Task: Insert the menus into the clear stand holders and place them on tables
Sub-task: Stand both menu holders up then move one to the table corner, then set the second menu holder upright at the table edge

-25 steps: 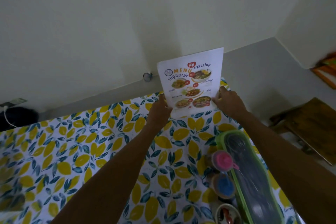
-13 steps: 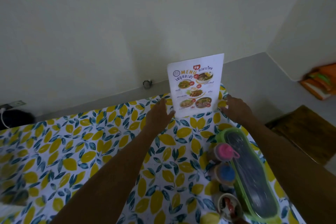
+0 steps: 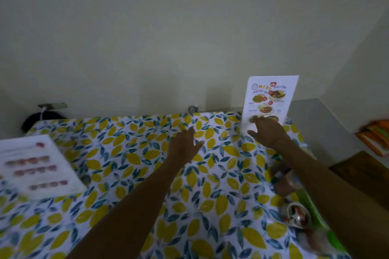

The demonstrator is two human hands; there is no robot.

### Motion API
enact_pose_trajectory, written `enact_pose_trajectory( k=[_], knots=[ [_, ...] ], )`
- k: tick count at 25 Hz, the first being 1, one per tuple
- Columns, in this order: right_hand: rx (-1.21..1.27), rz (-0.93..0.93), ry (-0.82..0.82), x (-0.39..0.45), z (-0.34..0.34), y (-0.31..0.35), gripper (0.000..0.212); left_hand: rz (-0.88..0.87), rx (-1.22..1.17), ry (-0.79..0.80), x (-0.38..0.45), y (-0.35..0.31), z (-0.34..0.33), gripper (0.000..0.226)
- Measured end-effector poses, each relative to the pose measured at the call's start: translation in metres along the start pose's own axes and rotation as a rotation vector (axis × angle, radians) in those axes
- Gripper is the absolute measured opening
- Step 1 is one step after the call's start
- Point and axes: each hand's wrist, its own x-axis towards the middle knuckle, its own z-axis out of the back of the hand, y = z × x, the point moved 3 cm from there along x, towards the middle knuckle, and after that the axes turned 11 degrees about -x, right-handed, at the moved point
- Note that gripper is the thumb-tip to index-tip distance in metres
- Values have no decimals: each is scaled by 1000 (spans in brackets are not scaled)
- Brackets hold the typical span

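A white menu (image 3: 270,96) with food pictures stands upright in its clear holder at the far right corner of the lemon-print table (image 3: 130,162). My right hand (image 3: 268,132) hovers in front of its lower part, fingers spread, hiding the holder's base; I cannot tell if it touches. My left hand (image 3: 184,146) is over the cloth to the menu's left, open and holding nothing. A stack of white menu sheets (image 3: 35,166) with red pictures lies flat at the table's left edge.
Condiment jars (image 3: 287,183) and a green tray (image 3: 311,206) line the table's right edge under my right forearm. A wall runs behind the table, with a socket and cable (image 3: 51,106) at far left. A wooden stool (image 3: 366,172) stands on the floor to the right.
Both hands have let go of the standing menu; the left hand has drawn back to the left. The view has swung left, bringing the stack of sheets into sight.
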Motion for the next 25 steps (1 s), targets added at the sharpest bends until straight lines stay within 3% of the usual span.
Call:
enact_pose_trajectory(
  k=[4,9,17,21,25],
  knots=[
    [-27,105,52,-33,4,132,60,74,13,-27,-91,96,51,64],
    [-49,291,80,-72,7,305,65,290,-8,-82,-209,220,113,69],
    [-23,526,126,-102,-10,496,70,516,24,-178,-323,350,179,61],
    [18,520,165,-92,-33,553,72,572,-9,-182,-337,401,192,61],
    [162,350,215,-67,-61,600,86,593,-11,-177,-313,469,205,63]
  ],
)
